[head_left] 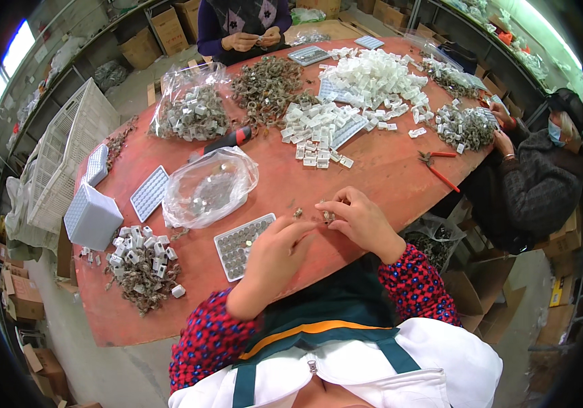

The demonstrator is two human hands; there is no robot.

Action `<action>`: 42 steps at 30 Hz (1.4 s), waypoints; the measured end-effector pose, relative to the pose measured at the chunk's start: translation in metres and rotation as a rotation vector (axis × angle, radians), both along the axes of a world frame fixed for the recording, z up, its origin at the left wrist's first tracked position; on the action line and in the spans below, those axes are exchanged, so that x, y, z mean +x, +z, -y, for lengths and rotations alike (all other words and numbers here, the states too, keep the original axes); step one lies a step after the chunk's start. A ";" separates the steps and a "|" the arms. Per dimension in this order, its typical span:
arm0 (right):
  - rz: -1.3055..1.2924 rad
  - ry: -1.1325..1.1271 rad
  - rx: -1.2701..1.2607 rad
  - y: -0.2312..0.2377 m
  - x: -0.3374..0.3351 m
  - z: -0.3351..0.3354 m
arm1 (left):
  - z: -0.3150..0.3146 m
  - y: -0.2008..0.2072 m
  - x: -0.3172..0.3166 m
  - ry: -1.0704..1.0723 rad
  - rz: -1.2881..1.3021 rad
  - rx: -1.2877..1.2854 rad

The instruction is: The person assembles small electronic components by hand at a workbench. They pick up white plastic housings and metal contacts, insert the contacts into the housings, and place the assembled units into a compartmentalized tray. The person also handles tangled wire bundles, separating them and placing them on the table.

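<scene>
My right hand [359, 221] pinches a small brownish metal part [329, 215] between thumb and fingertips, just above the red table. Close against it, my left hand [274, 253] has its fingers drawn together; whatever lies between them is hidden. A similar small part [297, 213] rests on the table beyond my left fingertips. Partly under my left hand sits a white tray [221, 239] filled with rows of round metallic pieces. Left of the tray is a clear plastic bag [200, 204], spread open, with a few small pieces inside.
White plastic housings [366, 78] are heaped at the far side, beside a pile of brownish wired parts [264, 88]. Red-handled pliers [434, 166] lie at right. A stack of white trays [92, 216] stands at left. Co-workers' hands [240, 41] work at the far and right edges.
</scene>
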State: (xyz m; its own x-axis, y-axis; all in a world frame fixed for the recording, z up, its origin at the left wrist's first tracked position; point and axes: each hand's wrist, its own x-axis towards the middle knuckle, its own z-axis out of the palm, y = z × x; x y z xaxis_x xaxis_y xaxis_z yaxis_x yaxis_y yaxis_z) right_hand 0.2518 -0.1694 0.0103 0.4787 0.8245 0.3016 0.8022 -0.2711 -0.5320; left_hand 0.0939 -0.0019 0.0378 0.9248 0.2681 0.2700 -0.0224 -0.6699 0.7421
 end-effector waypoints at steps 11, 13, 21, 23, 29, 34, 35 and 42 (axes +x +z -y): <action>0.219 0.041 0.022 -0.018 0.024 0.005 | 0.020 -0.028 0.053 -0.039 -0.138 0.267; 0.257 0.094 -0.025 -0.019 0.021 0.010 | 0.019 -0.028 0.050 -0.070 -0.137 0.247; -0.120 0.163 0.091 -0.009 0.020 0.021 | 0.016 -0.018 0.033 -0.125 -0.108 0.050; -0.346 0.179 0.102 -0.004 0.015 0.025 | 0.018 -0.017 0.028 -0.108 -0.035 0.041; -0.815 0.165 0.173 0.013 -0.001 0.027 | 0.028 -0.015 0.012 0.021 -0.128 -0.540; -0.742 0.105 0.264 0.025 -0.015 0.025 | 0.040 -0.016 0.008 0.035 -0.077 -0.960; -0.762 0.083 0.258 0.027 -0.017 0.026 | 0.041 -0.015 0.007 0.050 -0.088 -1.004; -1.083 0.047 0.270 0.029 -0.020 0.028 | 0.042 -0.014 0.003 0.044 -0.062 -0.903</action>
State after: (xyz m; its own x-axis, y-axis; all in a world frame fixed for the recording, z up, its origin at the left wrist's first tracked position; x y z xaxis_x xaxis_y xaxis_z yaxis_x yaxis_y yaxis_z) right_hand 0.2315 -0.1971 0.0390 0.5676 0.8191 -0.0834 -0.1139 -0.0222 -0.9932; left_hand 0.0969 -0.0435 0.0235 0.9146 0.3890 -0.1099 0.0466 0.1684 0.9846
